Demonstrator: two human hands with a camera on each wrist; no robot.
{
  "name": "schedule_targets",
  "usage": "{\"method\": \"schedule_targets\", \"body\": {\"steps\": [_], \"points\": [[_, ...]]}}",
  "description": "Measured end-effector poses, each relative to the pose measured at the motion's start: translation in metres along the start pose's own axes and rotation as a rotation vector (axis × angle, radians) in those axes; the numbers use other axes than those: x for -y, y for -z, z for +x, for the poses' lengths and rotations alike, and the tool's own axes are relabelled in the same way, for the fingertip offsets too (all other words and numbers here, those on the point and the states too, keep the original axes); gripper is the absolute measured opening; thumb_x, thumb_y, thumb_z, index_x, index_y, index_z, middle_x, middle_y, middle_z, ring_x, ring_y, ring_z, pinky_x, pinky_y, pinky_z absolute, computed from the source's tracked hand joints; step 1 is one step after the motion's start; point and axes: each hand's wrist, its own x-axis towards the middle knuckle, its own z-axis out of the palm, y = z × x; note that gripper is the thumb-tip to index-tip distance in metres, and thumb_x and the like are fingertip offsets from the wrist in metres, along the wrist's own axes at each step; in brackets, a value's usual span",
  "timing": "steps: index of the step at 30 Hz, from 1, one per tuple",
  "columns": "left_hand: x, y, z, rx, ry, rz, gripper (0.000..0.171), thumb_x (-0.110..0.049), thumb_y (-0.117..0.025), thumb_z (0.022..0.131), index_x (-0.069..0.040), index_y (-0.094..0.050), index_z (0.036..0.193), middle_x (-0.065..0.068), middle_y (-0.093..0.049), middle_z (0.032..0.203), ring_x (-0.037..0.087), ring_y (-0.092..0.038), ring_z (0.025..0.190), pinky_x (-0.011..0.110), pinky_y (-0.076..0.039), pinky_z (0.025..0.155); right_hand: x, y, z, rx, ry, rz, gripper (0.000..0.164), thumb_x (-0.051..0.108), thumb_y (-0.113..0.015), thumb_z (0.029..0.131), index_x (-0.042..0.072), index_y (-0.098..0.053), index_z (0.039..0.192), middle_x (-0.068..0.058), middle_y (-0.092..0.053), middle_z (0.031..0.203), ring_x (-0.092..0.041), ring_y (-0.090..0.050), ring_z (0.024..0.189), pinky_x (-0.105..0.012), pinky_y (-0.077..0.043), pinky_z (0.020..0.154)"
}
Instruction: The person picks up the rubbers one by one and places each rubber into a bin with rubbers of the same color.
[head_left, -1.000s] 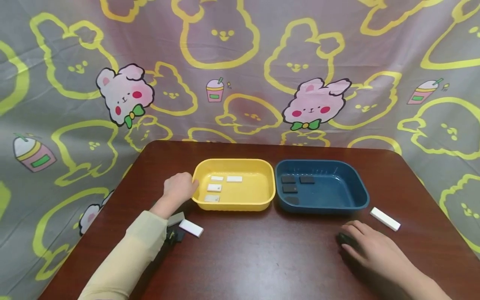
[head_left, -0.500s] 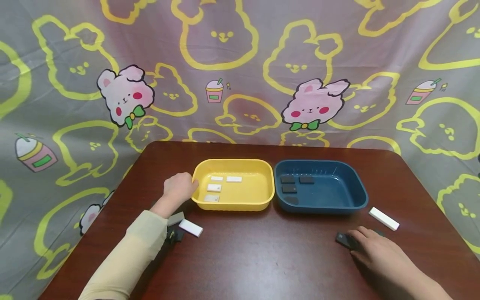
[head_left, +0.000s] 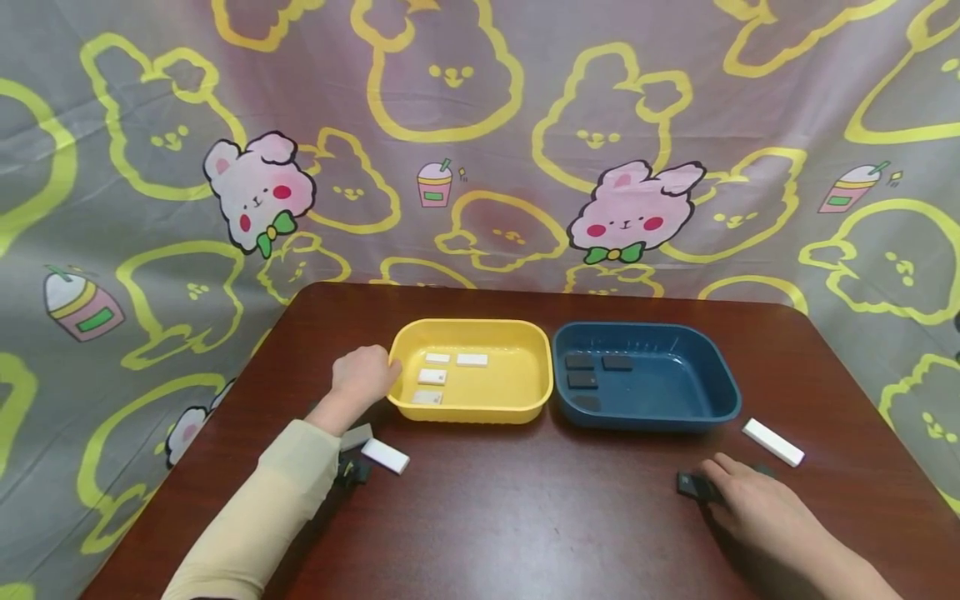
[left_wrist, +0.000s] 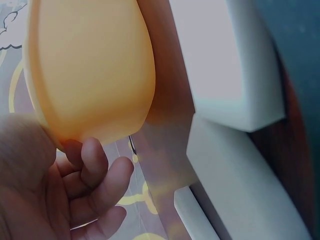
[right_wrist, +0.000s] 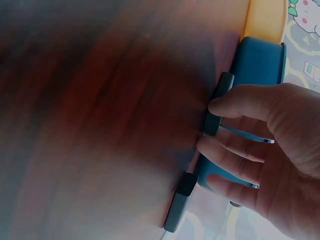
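My left hand (head_left: 365, 375) grips the left end of a yellow tray (head_left: 480, 414), its thumb over the rim; in the left wrist view the other fingers curl below the tray's end. Several white blocks (head_left: 432, 377) lie inside that tray. Between the thumb and fingers of my right hand (head_left: 757, 504) is a flat black block (right_wrist: 218, 102), low over the table in front of a blue tray (head_left: 652, 422). That tray bears several black blocks (head_left: 582, 380) on its left side. A second loose black block (right_wrist: 180, 202) lies beside the right hand, mostly hidden in the head view.
A long white block (head_left: 773, 442) lies to the right, past the blue tray. Near my left forearm are a white block (head_left: 386, 456), a grey-looking one (head_left: 356, 437) and dark pieces (head_left: 354, 472) partly under the sleeve. A patterned curtain (head_left: 495, 167) hangs behind the table.
My right hand has shifted slightly right, so more of the black block shows past its fingertips and another dark block shows behind the hand. The left hand still holds the yellow tray.
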Motion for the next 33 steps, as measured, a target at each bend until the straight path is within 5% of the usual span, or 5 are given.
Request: {"method": "schedule_targets", "body": {"steps": [15, 24, 29, 33], "points": [[0.003, 0.007, 0.003, -0.025, -0.021, -0.027, 0.047, -0.049, -0.051, 0.095, -0.008, -0.061, 0.073, 0.007, -0.055, 0.064, 0.025, -0.054, 0.06, 0.04, -0.042, 0.056, 0.0, 0.013, 0.003, 0.055, -0.05, 0.104, 0.038, 0.011, -0.081, 0.065, 0.015, -0.053, 0.09, 0.008, -0.045, 0.08, -0.005, -0.042, 0.057, -0.031, -0.039, 0.05], [-0.014, 0.022, -0.003, -0.374, -0.148, -0.125, 0.038, -0.045, -0.06, 0.093, -0.007, -0.058, 0.096, 0.006, -0.058, 0.071, 0.024, -0.054, 0.059, 0.04, -0.043, 0.054, 0.002, 0.044, 0.014, 0.08, -0.105, 0.186, 0.039, 0.009, -0.083, 0.068, 0.016, -0.06, 0.1, 0.007, -0.053, 0.086, -0.007, -0.049, 0.068, -0.028, -0.046, 0.056], [-0.04, 0.022, -0.011, -0.525, -0.317, -0.13, 0.032, -0.04, -0.061, 0.093, -0.008, -0.062, 0.098, 0.003, -0.065, 0.078, 0.017, -0.052, 0.054, 0.036, -0.041, 0.048, 0.001, 0.061, 0.022, 0.007, -0.078, 0.156, 0.039, 0.008, -0.081, 0.069, 0.014, -0.061, 0.102, 0.008, -0.053, 0.085, -0.005, -0.048, 0.069, -0.027, -0.044, 0.055], [-0.064, 0.013, -0.021, -0.655, -0.529, -0.11, 0.023, -0.032, -0.064, 0.092, -0.009, -0.062, 0.092, 0.001, -0.064, 0.077, 0.017, -0.051, 0.05, 0.032, -0.038, 0.041, 0.002, 0.073, 0.033, 0.006, -0.054, 0.15, 0.037, 0.011, -0.079, 0.073, 0.013, -0.061, 0.106, 0.005, -0.058, 0.094, -0.005, -0.05, 0.07, -0.027, -0.046, 0.056]]}}
